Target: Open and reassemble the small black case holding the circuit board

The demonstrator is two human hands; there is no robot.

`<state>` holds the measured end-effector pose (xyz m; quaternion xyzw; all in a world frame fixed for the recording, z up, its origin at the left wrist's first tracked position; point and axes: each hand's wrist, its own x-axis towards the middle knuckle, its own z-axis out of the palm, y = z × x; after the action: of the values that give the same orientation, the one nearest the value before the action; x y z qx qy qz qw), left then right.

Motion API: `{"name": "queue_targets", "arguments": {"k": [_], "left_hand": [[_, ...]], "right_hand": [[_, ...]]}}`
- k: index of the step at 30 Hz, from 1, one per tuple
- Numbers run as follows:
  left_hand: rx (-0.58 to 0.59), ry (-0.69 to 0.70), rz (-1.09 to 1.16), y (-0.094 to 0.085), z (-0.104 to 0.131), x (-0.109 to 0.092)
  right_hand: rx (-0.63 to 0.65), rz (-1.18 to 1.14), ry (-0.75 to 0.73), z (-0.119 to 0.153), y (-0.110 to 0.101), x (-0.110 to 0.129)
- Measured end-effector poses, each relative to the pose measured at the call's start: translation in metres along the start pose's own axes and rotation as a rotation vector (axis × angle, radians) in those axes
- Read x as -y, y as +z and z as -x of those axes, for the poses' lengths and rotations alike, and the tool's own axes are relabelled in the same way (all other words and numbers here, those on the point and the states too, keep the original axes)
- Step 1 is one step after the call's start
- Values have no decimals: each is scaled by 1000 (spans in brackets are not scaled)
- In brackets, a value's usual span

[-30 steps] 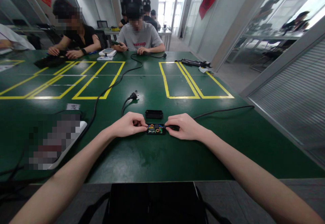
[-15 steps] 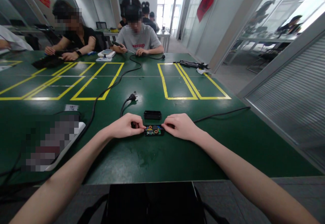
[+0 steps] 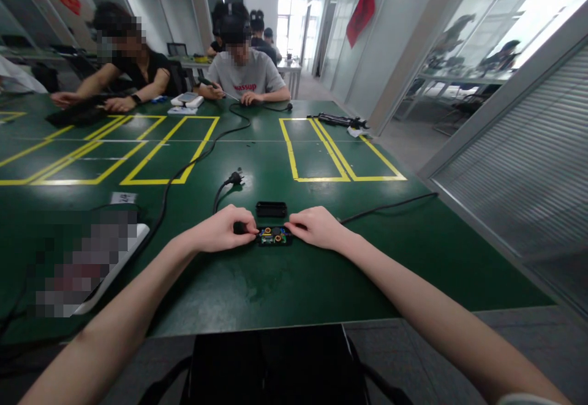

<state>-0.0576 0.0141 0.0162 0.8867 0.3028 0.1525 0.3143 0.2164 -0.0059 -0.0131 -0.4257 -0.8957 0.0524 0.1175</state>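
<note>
Glossy dark-green tabletop [image 3: 321, 288] with a straight front edge, marked toward its far half by rectangles of yellow tape [image 3: 321, 179]. Near the centre lies an open black rectangular case holding a green circuit board [image 3: 274, 238]; just beyond it, a separate black rectangular shell [image 3: 271, 209]. A black three-pronged plug [image 3: 236, 178] rests farther left, a thin black cable [image 3: 390, 206] to the right. At left: a white-edged slab [image 3: 92, 264], its top obscured, a long black cable [image 3: 164, 206] and a small white paper label [image 3: 124, 198].

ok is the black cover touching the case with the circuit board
Apart: the head view shows green tabletop between the black cover and the case.
</note>
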Motion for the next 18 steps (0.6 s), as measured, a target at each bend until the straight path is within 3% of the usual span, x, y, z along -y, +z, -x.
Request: {"name": "queue_targets", "arguments": {"k": [4, 7, 13, 18], "left_hand": [[-30, 6, 4, 3, 0, 1], [-64, -75, 131, 8, -2, 8], [-375, -198, 37, 17, -11, 20], [-414, -276, 27, 20, -16, 20]], "right_hand": [[-29, -31, -31, 0, 3, -4], [-71, -117, -46, 1, 6, -8], [-241, -393, 107, -1, 12, -19], [-278, -415, 147, -4, 16, -23]]}}
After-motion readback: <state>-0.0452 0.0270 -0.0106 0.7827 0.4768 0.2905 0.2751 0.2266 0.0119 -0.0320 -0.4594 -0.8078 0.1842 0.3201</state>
